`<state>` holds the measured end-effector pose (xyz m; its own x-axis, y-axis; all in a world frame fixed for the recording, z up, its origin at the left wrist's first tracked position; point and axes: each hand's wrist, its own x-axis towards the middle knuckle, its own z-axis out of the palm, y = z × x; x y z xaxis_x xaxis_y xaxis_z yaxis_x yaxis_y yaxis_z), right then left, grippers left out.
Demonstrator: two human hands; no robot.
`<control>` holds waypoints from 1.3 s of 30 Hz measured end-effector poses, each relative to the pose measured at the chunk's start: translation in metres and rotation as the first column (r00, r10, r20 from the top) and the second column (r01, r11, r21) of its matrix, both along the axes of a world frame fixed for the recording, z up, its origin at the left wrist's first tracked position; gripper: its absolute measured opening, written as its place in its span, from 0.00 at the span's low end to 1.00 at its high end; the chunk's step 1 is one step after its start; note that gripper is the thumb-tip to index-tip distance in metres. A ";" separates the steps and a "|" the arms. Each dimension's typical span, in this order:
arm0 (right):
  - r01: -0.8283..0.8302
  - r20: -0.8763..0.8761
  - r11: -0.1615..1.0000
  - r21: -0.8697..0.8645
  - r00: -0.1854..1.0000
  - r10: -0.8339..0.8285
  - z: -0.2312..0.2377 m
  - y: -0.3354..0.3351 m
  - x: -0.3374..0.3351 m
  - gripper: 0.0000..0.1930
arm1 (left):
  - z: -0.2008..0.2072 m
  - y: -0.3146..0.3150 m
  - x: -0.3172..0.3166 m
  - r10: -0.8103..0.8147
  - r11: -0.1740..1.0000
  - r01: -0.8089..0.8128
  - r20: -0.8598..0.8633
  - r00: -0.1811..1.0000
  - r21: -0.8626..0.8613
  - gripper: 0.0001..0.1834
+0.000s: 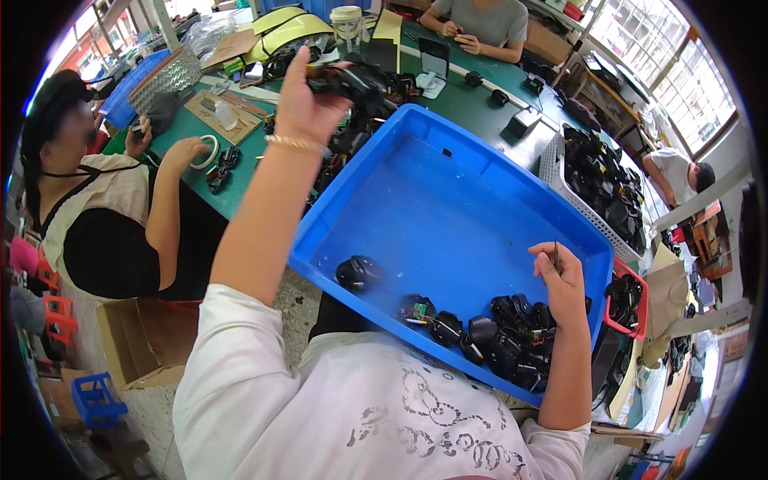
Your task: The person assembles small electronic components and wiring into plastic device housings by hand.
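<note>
My left hand [308, 108], a bracelet at its wrist, reaches past the far left edge of the blue bin [416, 208]. Its fingers close around a black plastic part [352, 82], which is smeared by motion and overlaps the pile behind it. My right hand [562, 276] hangs over the bin's right side, pinching a thin dark metal tool [557, 258] whose kind is unclear. Below that hand, rounded black housings [500, 340] with wires lie heaped along the bin's near side. A single black housing [358, 274] sits apart at the near left, and a housing with a green circuit board [417, 309] lies between.
A white basket [552, 164] of black parts stands right of the bin, with a red basket [640, 308] nearer. At the left, a co-worker [104, 200] sits at the green table [180, 144]; another person [488, 28] works across. A cardboard box [152, 340] rests on the floor.
</note>
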<state>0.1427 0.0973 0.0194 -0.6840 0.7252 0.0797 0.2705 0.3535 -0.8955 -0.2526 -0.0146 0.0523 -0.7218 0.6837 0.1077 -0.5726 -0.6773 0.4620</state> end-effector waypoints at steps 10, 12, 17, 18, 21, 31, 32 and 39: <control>0.084 0.020 0.996 0.039 0.996 -0.085 0.001 -0.008 0.009 0.07 | -0.111 0.023 -0.168 0.137 0.927 -0.224 -0.283 0.949 -0.300 0.08; 0.088 0.027 0.996 -0.008 0.996 -0.088 0.003 -0.014 0.009 0.07 | -0.122 0.023 -0.193 0.169 0.885 -0.285 -0.316 0.934 -0.368 0.11; 0.164 0.024 0.985 -0.050 0.986 -0.163 -0.005 -0.021 0.020 0.07 | -0.101 0.036 -0.189 0.122 0.657 -0.474 -0.538 0.834 -0.587 0.19; 0.179 0.044 0.983 -0.041 0.983 -0.177 -0.003 -0.024 0.022 0.07 | -0.103 0.040 -0.192 0.052 0.600 -0.492 -0.582 0.812 -0.631 0.21; 0.192 0.053 0.981 -0.018 0.980 -0.191 -0.009 -0.027 0.029 0.06 | -0.116 0.046 -0.201 0.008 0.562 -0.598 -0.719 0.695 -0.571 0.24; 0.234 -0.022 0.972 0.028 0.972 -0.233 0.000 -0.042 0.040 0.07 | -0.126 0.045 -0.205 -0.236 0.299 -0.798 -0.851 0.470 -0.523 0.37; 0.231 -0.028 0.973 0.028 0.973 -0.230 0.000 -0.044 0.043 0.07 | -0.122 0.044 -0.201 -0.211 0.384 -0.777 -0.867 0.452 -0.499 0.38; 0.175 0.220 0.974 -0.142 0.965 -0.141 -0.022 -0.028 0.055 0.09 | -0.059 0.052 -0.132 -0.012 0.569 -0.818 -0.996 0.092 -0.083 0.22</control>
<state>0.1980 0.0692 -0.0030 -0.5491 0.8169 -0.1766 0.4972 0.1494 -0.8547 -0.3843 0.0377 -0.0071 -0.5652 0.4858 0.6667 0.7633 0.0015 0.6460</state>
